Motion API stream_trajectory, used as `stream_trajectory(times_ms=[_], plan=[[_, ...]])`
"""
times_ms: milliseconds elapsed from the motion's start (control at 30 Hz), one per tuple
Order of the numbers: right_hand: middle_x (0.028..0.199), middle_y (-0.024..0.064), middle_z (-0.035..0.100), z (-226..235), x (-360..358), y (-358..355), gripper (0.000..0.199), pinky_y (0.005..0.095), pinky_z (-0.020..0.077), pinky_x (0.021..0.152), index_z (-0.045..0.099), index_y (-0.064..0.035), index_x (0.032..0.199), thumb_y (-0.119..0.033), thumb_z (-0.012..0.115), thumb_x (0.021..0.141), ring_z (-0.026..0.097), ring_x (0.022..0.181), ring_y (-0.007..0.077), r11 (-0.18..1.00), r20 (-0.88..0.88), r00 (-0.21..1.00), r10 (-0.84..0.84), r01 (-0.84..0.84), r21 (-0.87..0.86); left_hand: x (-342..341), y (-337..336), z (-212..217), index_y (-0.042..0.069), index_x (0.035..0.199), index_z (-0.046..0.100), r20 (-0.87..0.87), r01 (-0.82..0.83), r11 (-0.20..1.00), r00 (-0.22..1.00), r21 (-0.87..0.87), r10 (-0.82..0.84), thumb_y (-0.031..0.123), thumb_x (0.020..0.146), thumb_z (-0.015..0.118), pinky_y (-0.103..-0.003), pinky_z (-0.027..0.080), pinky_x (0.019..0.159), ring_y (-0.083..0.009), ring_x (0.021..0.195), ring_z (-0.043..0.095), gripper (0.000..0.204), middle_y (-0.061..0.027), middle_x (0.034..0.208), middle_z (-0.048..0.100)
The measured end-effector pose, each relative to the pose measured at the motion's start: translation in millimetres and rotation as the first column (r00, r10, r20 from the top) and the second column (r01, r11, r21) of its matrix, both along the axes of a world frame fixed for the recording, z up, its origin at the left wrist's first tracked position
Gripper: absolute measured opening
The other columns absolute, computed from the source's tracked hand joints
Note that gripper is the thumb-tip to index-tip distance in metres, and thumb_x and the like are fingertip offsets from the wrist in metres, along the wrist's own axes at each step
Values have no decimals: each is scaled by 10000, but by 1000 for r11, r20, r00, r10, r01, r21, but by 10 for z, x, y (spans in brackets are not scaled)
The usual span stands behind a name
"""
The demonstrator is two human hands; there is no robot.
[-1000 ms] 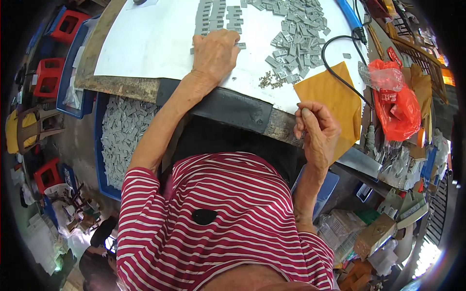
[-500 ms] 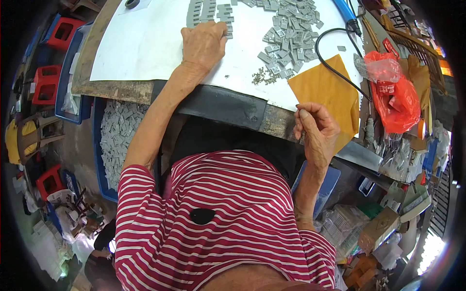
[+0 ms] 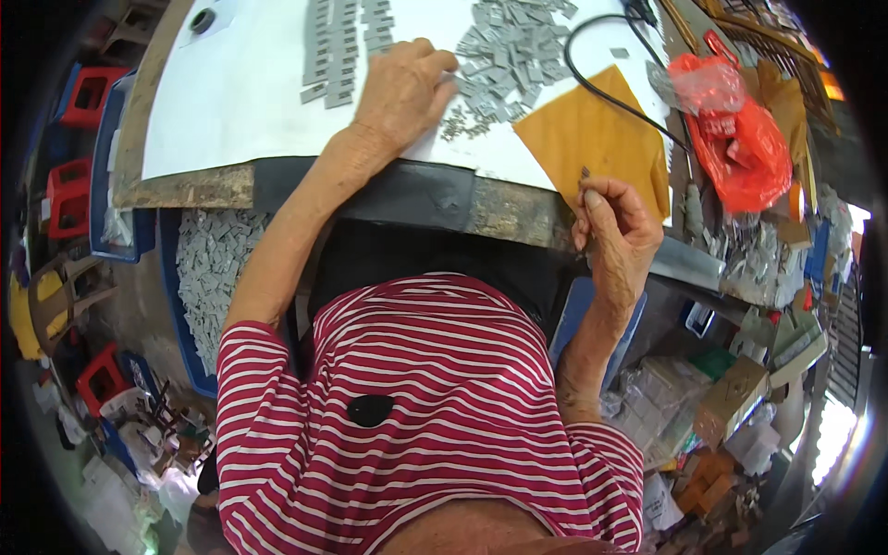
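My left hand (image 3: 400, 97) rests over the white sheet (image 3: 222, 111), just right of the rows of small flat grey pieces (image 3: 340, 55). Its fingers curl down toward the loose heap of grey pieces (image 3: 518, 51); whatever they hold is hidden beneath them. Close by lies a little cluster of tiny brownish metal bits (image 3: 465, 123). Over the near corner of an orange-brown sheet (image 3: 597, 129), my right hand (image 3: 618, 227) pinches a tiny dark piece (image 3: 585, 172) between thumb and fingertips; it is too small to make out further.
A black cable (image 3: 578, 65) loops across the table's right side, beside a red plastic bag (image 3: 740, 162). Under the table's left edge stands a blue bin (image 3: 190, 324) full of grey pieces. Red stools (image 3: 69, 199) stand farther left. A dark strip (image 3: 370, 199) covers part of the front edge.
My left hand has moved right, off the near ends of the rows and toward the heap. My right hand stays near the orange-brown sheet, its pinched piece now showing more. The whole view has shifted.
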State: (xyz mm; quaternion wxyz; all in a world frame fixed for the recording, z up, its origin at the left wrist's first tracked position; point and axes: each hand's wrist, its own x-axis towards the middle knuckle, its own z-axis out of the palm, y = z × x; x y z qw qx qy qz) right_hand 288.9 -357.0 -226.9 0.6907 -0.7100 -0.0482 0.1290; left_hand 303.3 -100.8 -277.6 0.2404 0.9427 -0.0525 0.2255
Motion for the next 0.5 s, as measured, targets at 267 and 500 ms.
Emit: stream_trajectory(times_ms=[267,500], plan=[[695,15,560,-236,352,-242,114,225,422,597,592,31,855,-73,563,817,513,625,93,897,272,957,-100,205,-393,3,33,-3,4,852,574,-59,74,988,995,-136,-82,77,748,616,-305,417,635,-212,706,532,134,-94,827,546],[772,111,559,-353,429,-247,76,284,436,592,570,11,835,-43,550,785,557,645,201,814,357,919,167,76,-576,-73,-29,70,-7,819,544,-102,42,958,992,-285,-74,75,746,605,-272,404,620,-140,655,477,126,-50,733,534]])
